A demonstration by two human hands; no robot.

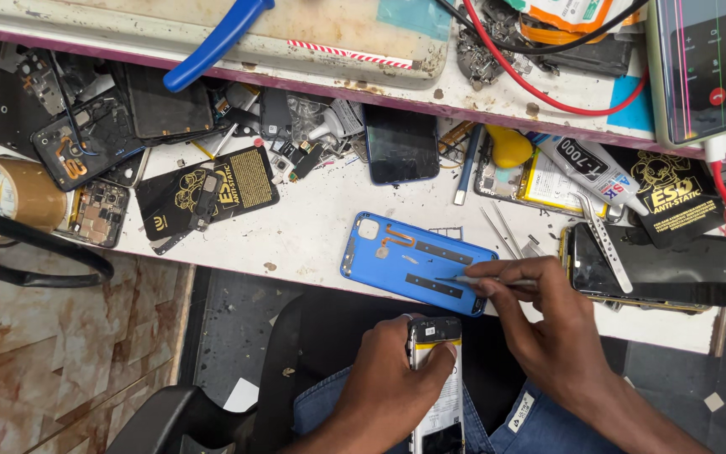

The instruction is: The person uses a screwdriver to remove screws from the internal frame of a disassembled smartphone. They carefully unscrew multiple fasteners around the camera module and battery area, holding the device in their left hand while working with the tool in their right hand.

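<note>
Worktop (pixel 313 235) of white, stained board, seen from above, with your two hands at its near edge. Your left hand (pixel 384 378) is closed around an opened phone (pixel 436 378), held upright over your lap below the worktop edge, its yellow-edged battery and inner parts facing up and your thumb across its upper end. Your right hand (pixel 548 324) pinches fine tweezers (pixel 485 282) between thumb and fingers; the tips touch the inner face of a blue back cover (pixel 413 262) that lies flat on the worktop, just above the held phone. The cover shows two dark adhesive strips and an orange flex ribbon near its camera opening.

Beside your right hand, to its right, lies a dark phone (pixel 649 269) with a second pair of tweezers (pixel 602 244) resting across it. Farther back stand a glue tube (pixel 594 172) and a black phone (pixel 401 143) lying face up. Black anti-static pouches (pixel 228 189) and stripped phone frames (pixel 94 143) crowd the left part, with a roll of brown tape (pixel 6 197) at the far left edge. Blue-handled pliers (pixel 216 42) lie on the raised shelf behind, and a red cable (pixel 539 88) loops across it towards a lit phone (pixel 703 67)
</note>
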